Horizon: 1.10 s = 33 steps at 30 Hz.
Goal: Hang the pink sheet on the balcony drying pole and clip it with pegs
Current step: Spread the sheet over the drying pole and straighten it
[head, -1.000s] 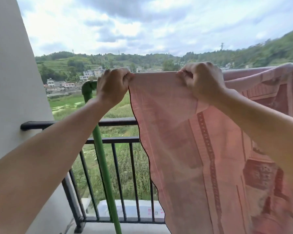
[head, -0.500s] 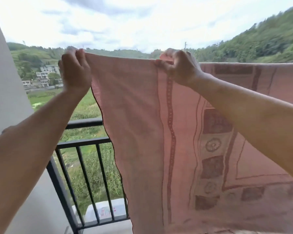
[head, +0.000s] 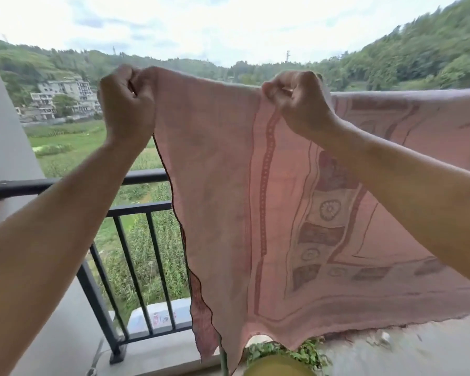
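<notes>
Head view, left hand: your left hand is clenched round the top corner of the pink sheet, with the cloth bunched in the fist.
Head view, right hand: your right hand pinches the top edge with curled fingers, well apart from the left.
Sheet position: it hangs between and below your hands, then runs on past your right hand to the frame edge. The railing stands beyond it, below your left hand.
Pole: hidden under the cloth, so I cannot tell where it ends.
Step in hand: likely spreading this end. Hold both fists level and draw the edge taut toward your left hand, flattening folds before letting go. No pegs show.
Long axis: along the top edge, left hand to right hand and onward. The drop points down.
</notes>
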Tool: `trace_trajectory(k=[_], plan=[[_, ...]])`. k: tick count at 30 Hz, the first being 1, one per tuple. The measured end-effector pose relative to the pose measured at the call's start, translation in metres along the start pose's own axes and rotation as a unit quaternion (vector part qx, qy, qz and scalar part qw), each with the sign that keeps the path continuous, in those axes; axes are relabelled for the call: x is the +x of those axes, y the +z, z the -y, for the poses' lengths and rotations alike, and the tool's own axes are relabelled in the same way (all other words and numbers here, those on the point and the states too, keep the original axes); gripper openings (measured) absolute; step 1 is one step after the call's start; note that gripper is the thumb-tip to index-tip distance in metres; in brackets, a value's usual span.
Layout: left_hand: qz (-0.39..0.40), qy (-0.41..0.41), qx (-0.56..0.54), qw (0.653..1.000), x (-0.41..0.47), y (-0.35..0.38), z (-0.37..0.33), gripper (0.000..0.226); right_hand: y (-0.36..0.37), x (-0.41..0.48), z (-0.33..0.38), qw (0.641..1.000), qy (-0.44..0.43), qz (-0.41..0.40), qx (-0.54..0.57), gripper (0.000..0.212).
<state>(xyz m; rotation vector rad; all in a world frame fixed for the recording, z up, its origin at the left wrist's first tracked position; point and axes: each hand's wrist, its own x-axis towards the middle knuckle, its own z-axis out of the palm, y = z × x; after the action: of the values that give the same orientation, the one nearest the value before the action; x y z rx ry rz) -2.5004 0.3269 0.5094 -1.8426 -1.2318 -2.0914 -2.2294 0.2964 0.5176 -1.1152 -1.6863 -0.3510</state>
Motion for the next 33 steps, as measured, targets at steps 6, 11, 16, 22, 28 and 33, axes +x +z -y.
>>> trace_trajectory(k=[6,11,16,22,28,33], plan=[[0.172,-0.111,0.026,0.978,-0.052,-0.015,0.036,0.030,0.004,0.001,-0.014,0.991,0.010,0.071,-0.116,0.034],[0.056,-0.033,0.060,0.996,-0.042,-0.030,0.028,0.025,0.012,0.009,-0.005,0.987,-0.027,0.043,-0.154,0.017],[-0.013,-0.038,0.081,0.996,-0.040,-0.038,0.037,0.018,0.027,-0.008,0.011,0.983,-0.112,0.013,-0.148,0.016],[0.064,-0.156,-0.050,0.985,-0.052,-0.031,0.044,0.016,0.034,-0.019,0.003,0.978,-0.124,0.036,-0.162,0.014],[0.049,-0.113,0.050,0.991,-0.050,-0.033,0.044,0.020,0.028,0.003,0.000,0.990,0.009,0.056,-0.127,0.035],[-0.060,-0.098,0.110,0.987,-0.033,-0.031,0.047,0.024,0.033,0.000,0.011,0.990,-0.006,-0.020,-0.136,0.024]])
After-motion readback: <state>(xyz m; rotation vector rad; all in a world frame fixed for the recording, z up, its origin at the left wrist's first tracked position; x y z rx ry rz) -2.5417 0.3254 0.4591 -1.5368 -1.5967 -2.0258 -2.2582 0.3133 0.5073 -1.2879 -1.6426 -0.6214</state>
